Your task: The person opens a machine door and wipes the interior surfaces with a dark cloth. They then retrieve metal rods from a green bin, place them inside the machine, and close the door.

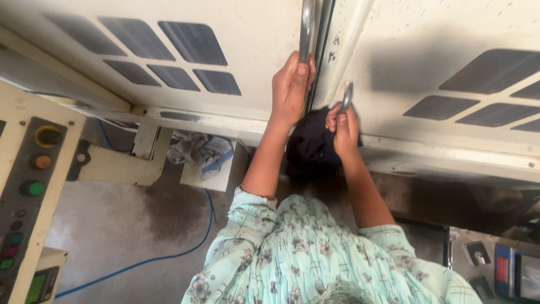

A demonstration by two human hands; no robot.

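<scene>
both hands raised, left hand [291,84] and right hand [344,128] fists closed, arms extended.

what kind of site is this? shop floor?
Likely a factory or workshop floor. Both hands, left hand and right hand, grip metal handles on cream machine guard doors; a push-button control panel stands at left, and a blue hose crosses the stained concrete floor.

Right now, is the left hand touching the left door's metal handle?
Touching. The head view shows the left hand wrapped around the left door's metal handle, fingers closed over the bar with no gap.
</scene>
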